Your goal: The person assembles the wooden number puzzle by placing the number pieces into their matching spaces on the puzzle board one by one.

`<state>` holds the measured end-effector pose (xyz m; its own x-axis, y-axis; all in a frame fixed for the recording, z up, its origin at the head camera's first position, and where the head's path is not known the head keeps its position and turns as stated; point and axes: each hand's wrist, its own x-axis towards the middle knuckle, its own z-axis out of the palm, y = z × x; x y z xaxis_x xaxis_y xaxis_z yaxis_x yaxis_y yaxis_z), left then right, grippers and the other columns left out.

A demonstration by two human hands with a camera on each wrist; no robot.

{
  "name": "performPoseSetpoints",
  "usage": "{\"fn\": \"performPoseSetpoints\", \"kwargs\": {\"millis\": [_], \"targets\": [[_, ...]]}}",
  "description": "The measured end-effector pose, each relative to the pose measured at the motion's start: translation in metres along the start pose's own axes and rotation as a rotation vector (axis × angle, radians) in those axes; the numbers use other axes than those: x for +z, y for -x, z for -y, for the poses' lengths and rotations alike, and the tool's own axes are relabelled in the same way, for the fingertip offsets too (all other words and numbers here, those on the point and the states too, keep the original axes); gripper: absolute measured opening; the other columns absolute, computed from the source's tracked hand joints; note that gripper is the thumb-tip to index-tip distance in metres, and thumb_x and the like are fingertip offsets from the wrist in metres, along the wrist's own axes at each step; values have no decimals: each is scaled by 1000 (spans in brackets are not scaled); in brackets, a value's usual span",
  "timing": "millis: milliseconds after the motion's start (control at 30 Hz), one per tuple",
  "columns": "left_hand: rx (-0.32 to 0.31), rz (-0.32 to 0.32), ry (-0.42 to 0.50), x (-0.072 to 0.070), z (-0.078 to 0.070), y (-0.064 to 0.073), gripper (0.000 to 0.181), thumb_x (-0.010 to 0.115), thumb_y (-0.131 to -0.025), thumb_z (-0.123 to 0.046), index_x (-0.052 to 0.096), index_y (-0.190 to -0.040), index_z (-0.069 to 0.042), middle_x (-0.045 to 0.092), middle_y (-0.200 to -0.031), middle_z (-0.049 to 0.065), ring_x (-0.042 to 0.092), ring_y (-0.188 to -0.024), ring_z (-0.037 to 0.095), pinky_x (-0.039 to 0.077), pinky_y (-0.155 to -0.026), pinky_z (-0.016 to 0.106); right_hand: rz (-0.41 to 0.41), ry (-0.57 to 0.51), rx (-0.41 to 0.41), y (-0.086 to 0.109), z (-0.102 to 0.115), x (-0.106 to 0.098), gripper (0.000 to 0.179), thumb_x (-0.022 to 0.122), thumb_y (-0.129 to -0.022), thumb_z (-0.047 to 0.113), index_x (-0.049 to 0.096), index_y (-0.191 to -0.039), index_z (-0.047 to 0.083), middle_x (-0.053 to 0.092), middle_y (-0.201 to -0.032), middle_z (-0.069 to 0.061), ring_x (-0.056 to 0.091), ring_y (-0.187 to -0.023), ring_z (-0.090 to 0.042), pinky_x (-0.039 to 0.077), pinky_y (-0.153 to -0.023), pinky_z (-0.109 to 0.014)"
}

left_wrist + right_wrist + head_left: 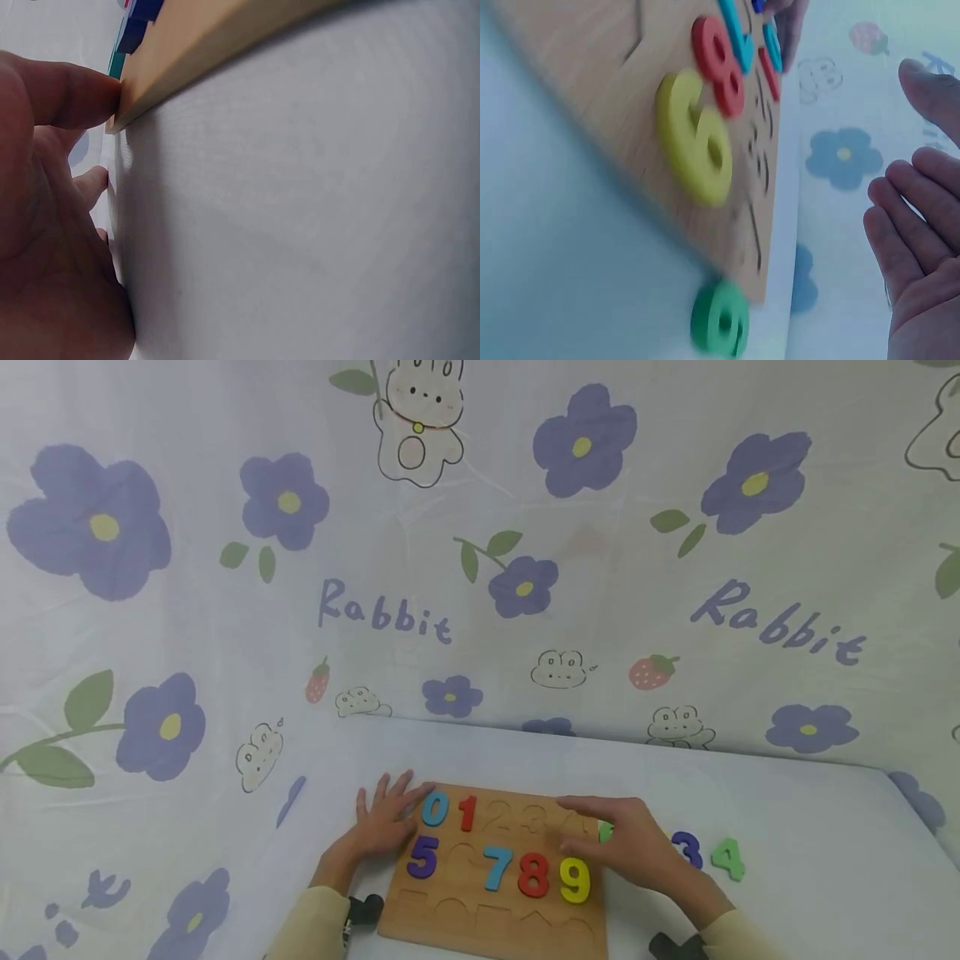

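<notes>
A wooden number board (457,881) lies on the white table with empty outlines among its seated numbers. My left hand (386,822) is at the board's left side, fingers spread; in the left wrist view its thumb (90,97) touches the board's edge. Over the upper right corner hovers my right hand (637,847), fingers extended and holding nothing. Near it sits the yellow 9 (584,881) in the board. A green 6 (703,322) lies just off the board's corner, mostly hidden behind the right hand in the head view.
Right of the board lie a dark blue 3 (693,852), a light green 4 (726,858) and a yellow piece (664,833) largely covered by the hand. The board carries a blue 0 (427,811), red 1, purple 5, blue 7 and red 8. A patterned curtain (480,510) hangs behind.
</notes>
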<state>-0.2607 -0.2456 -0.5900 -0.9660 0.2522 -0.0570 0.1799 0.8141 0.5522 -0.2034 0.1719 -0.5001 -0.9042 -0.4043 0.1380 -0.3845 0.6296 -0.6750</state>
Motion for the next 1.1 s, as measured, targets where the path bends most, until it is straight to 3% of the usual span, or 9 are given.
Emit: {"fn": "performPoseSetpoints", "kwargs": {"millis": [167, 333, 533, 733, 1100], "targets": [[0, 2, -5, -4, -7, 4, 68, 55, -99, -19, 48, -167, -27, 20, -183, 16, -3, -169, 53, -15, -126, 80, -50, 91, 0, 25, -17, -25, 55, 92, -88, 38, 77, -139, 24, 78, -138, 5, 74, -131, -28, 61, -106, -55], [2, 9, -3, -9, -14, 8, 68, 56, -99, -16, 50, -166, -25, 22, -182, 20, -2, -168, 55, -14, -125, 82, -90, 165, 31, 51, -30, -48, 56, 94, -86, 39, 77, -138, 27, 79, -136, 5, 76, -126, -29, 63, -101, -55], [12, 4, 10, -9, -15, 11, 67, 56, -98, -16, 50, -165, -22, 23, -181, 22, -1, -167, 57, -14, -124, 83, -119, 210, 109, 77, -50, -70, 54, 93, -87, 36, 78, -137, 22, 81, -133, 1, 74, -128, -37, 59, -103, -65], [3, 12, -6, -10, -16, 11, 67, 56, -101, -17, 49, -167, -25, 22, -182, 19, -2, -168, 55, -13, -125, 82, -95, 241, 202, 99, -73, -84, 61, 90, -89, 43, 75, -141, 17, 78, -137, -8, 68, -134, -48, 54, -103, -75], [-6, 31, -14, -12, -18, 11, 66, 56, -102, -19, 48, -167, -28, 20, -183, 16, -3, -169, 53, -13, -126, 81, -102, 293, 288, 128, -111, -101, 70, 88, -89, 52, 72, -144, 13, 74, -143, -16, 65, -134, -53, 55, -101, -75]]}}
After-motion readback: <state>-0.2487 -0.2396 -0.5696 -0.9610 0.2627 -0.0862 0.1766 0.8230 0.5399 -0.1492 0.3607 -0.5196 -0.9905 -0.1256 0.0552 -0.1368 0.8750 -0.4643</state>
